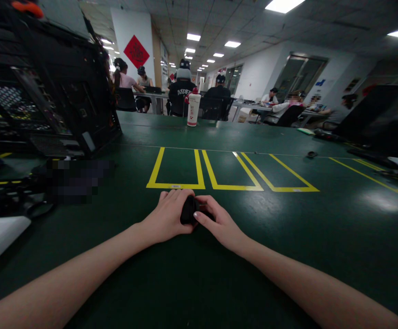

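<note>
I see a black object [189, 211] on or just above the worktop [185, 283], at the near side of three yellow outlines [174, 186]; its exact kind I cannot tell. The left hand [171, 212] is closed around it, with the fingers over the far side and the thumb at the near side. The right hand [219, 220] is bent against the right side of the object, the thumb tip touching it; whether this grip is fully closed, I cannot tell. The outlines are open at their far ends. Beyond the outlines stands a white cup [193, 110], upright, with a red top. To the left of the outlines is a big black case [92, 103]. To their right lies a small round piece [311, 155]. Further behind the outlines, past the cup, several people [181, 93] are sitting.
</note>
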Tool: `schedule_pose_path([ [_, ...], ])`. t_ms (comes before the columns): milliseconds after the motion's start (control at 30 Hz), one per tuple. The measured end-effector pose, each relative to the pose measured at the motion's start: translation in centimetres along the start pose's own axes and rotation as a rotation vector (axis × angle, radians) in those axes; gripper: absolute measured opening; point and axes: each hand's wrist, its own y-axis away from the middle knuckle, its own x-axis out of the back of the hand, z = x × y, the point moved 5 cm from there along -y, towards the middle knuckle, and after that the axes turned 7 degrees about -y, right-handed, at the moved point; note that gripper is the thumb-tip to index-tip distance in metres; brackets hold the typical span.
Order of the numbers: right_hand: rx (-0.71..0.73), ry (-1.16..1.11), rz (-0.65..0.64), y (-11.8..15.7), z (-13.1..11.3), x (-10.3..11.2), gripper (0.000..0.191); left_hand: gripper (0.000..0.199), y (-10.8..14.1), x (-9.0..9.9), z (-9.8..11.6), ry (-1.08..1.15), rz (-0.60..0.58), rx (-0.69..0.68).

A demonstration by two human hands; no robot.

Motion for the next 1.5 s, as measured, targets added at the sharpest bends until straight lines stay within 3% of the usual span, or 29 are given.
schedule_pose_path([
  [267,0.115,-0.032,0.019,0.0,-0.1,-0.03,0.019,0.051,-0.14,-0.01,0.09,-0.026,0.019,-0.006],
  [567,0.044,-0.029,0.017,-0.02,-0.02,-0.02,0.036,0.051,-0.06,0.02,0.09,-0.011,0.008,-0.005],
  [967,0.03,-0.099,0.02,-0.01,0.18,-0.02,0.021,0.05,-0.02,0.03,0.05,-0.028,0.017,-0.007],
  [1267,0.045,-0.061,0.032,-0.09,-0.02,-0.01,0.032,0.052,0.02,-0.05,0.14,-0.022,-0.004,-0.003],
  [1500,0.069,-0.056,0.006,0.15,-0.35,-0.04,0.029,0.051,-0.02,0.02,0.12,-0.014,0.006,-0.004],
])
